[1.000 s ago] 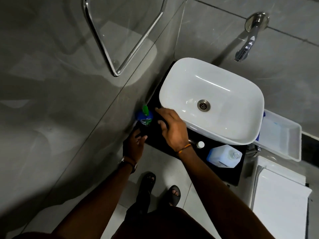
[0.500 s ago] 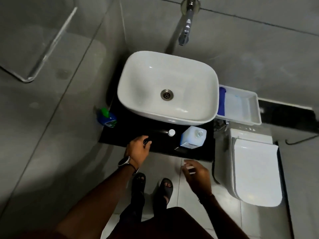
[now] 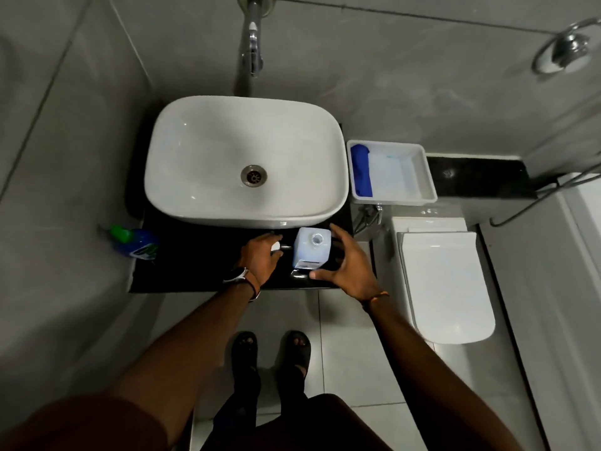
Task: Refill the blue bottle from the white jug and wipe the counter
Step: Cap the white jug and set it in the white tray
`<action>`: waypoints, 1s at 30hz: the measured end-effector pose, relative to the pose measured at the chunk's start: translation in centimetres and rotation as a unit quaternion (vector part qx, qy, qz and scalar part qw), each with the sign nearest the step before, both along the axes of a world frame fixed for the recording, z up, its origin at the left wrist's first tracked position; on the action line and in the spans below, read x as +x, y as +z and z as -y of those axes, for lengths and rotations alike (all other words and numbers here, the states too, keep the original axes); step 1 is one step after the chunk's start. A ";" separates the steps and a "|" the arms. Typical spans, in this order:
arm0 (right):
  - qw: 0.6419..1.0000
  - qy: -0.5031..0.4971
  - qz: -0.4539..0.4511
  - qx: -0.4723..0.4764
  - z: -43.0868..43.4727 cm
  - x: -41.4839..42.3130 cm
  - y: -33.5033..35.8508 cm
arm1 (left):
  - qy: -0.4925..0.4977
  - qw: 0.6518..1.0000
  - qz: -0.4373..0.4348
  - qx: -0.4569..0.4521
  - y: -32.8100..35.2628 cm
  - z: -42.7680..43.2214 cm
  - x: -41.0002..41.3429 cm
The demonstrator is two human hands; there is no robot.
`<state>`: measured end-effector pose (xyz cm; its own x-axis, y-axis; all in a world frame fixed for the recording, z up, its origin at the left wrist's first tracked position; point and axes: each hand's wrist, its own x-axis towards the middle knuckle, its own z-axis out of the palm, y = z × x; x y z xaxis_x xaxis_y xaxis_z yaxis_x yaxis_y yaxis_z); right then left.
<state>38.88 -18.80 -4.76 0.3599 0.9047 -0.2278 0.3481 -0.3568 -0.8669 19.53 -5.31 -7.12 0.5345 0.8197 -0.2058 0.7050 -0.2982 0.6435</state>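
Observation:
The blue bottle (image 3: 138, 245) with a green cap lies tilted at the left end of the black counter (image 3: 195, 271), against the wall. The white jug (image 3: 309, 253) stands uncapped on the counter in front of the basin. My left hand (image 3: 260, 260) reaches just left of the jug, and its thumb and fingers pinch the small white cap (image 3: 275, 247). My right hand (image 3: 346, 262) is spread round the jug's right side. Its thumb lies at the jug's front and its fingers reach behind, without a clear grip.
A white basin (image 3: 201, 151) fills most of the counter, under a wall tap (image 3: 252, 56). To the right stands a white tray (image 3: 422, 177) with a blue cloth (image 3: 361, 170) in it. A toilet (image 3: 445, 284) is below that. My sandalled feet are on the tiled floor.
My view swung right from the blue bottle to the jug. My left hand moved right along the counter onto the white cap. My right hand rose from below the counter edge to the jug.

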 end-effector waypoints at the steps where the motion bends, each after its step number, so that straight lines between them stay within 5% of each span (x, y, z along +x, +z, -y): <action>1: 1.000 0.002 -0.005 0.003 -0.3 -0.2 0.0 | -0.006 1.000 -0.008 -0.001 -0.2 0.0 0.1; 7: 1.000 0.008 -0.016 0.022 -0.8 -0.6 -0.5 | -0.003 1.000 0.000 0.011 -0.4 0.7 0.0; 19: 0.998 0.007 0.009 0.056 -0.4 -1.1 0.1 | -0.002 0.962 0.208 0.178 6.3 3.7 0.4; 30: 0.998 0.023 0.011 0.060 -0.4 -1.1 0.7 | -0.067 0.974 0.174 0.129 6.7 3.7 2.5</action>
<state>37.80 -18.43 -4.08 0.3206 0.9408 -0.1100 0.3805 -0.2342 -0.8946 22.08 -9.01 -0.41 0.6414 0.7378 0.2104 0.4012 -0.5562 0.7278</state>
